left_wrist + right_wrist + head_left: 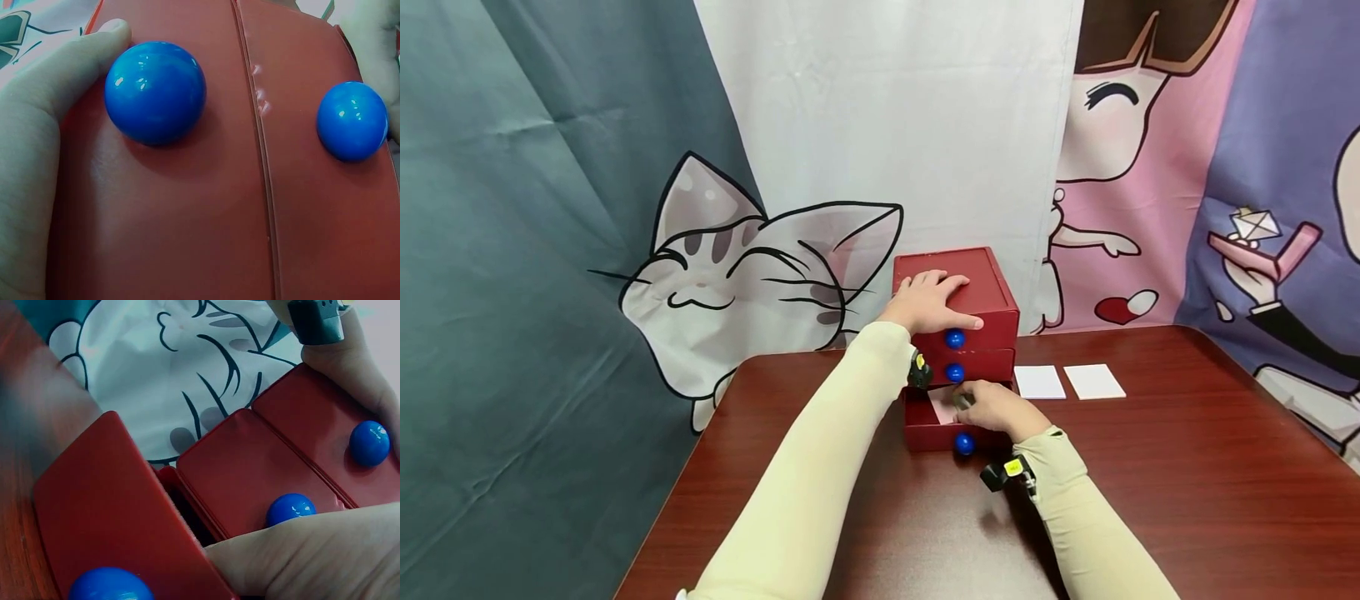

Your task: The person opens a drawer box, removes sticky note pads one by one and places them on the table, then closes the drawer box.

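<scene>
A red three-drawer box (pixel 977 279) with round blue knobs stands on the table, its bottom drawer (pixel 925 438) pulled out. My left hand (pixel 927 304) rests on the box top with fingers spread; its thumb lies along the front edge above the top knob (pixel 155 94). My right hand (pixel 1000 408) reaches into the bottom drawer, fingers bent around a small grey-green object (pixel 964 402), too small to identify. Beneath it, a pale sheet (pixel 943 407) lies in the drawer. In the right wrist view, the drawer front (pixel 119 506) hides my right fingertips.
Two white square cards, the left card (pixel 1040 382) and the right card (pixel 1094 382), lie on the brown table (pixel 1210 467) to the right of the box. Behind the table hangs a cartoon-printed curtain (pixel 887 108).
</scene>
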The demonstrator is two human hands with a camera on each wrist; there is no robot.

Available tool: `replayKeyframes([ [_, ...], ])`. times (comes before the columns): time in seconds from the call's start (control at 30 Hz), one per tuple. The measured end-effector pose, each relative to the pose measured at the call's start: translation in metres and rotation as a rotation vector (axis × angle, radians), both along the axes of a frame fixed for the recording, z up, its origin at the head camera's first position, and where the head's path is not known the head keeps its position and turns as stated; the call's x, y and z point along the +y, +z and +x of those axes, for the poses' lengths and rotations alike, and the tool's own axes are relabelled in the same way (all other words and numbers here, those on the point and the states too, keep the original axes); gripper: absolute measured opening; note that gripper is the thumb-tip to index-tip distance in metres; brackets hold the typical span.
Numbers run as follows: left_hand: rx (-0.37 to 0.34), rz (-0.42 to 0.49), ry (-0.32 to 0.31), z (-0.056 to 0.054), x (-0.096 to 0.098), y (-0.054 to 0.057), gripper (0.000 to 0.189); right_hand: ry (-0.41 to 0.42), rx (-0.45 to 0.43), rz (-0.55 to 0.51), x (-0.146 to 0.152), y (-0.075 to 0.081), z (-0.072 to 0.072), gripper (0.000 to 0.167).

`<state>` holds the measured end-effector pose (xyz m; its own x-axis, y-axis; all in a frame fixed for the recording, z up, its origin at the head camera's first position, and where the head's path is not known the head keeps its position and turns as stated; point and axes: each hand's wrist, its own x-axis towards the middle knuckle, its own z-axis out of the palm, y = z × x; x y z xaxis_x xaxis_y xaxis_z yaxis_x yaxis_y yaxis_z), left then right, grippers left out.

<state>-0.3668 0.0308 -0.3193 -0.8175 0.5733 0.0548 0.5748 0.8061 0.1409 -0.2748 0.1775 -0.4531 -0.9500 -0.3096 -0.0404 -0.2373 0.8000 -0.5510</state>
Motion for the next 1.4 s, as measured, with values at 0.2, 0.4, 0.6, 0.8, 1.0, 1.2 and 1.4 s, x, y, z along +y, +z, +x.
replayKeyframes([
  [0.2,0.009,-0.005,-0.004,0.0017,0.0019,0.0004,0.087,0.064,-0.039,0.016,0.0025,0.0011,-0.0003,0.042],
  [0.4,0.007,-0.007,0.003,0.0013,0.0007,0.0005,0.088,0.071,-0.056,0.010,0.0018,0.0019,0.0001,0.040],
  [0.6,0.004,-0.014,0.009,0.0013,0.0000,0.0014,0.088,0.112,-0.027,0.039,0.0020,-0.0002,-0.0013,0.033],
  [0.8,0.010,-0.017,0.004,0.0015,0.0000,0.0011,0.088,0.106,-0.035,0.063,0.0016,-0.0032,-0.0020,0.040],
  [1.0,0.012,-0.014,0.004,0.0005,0.0005,0.0002,0.088,0.091,-0.061,0.085,0.0002,-0.0050,-0.0017,0.044],
  [1.2,0.011,-0.008,0.008,-0.0012,0.0014,0.0003,0.088,0.072,-0.046,0.111,-0.0013,-0.0062,-0.0021,0.039],
  [1.4,-0.001,-0.007,0.013,-0.0006,0.0009,0.0005,0.090,0.048,-0.026,0.151,-0.0032,-0.0071,-0.0007,0.033],
])
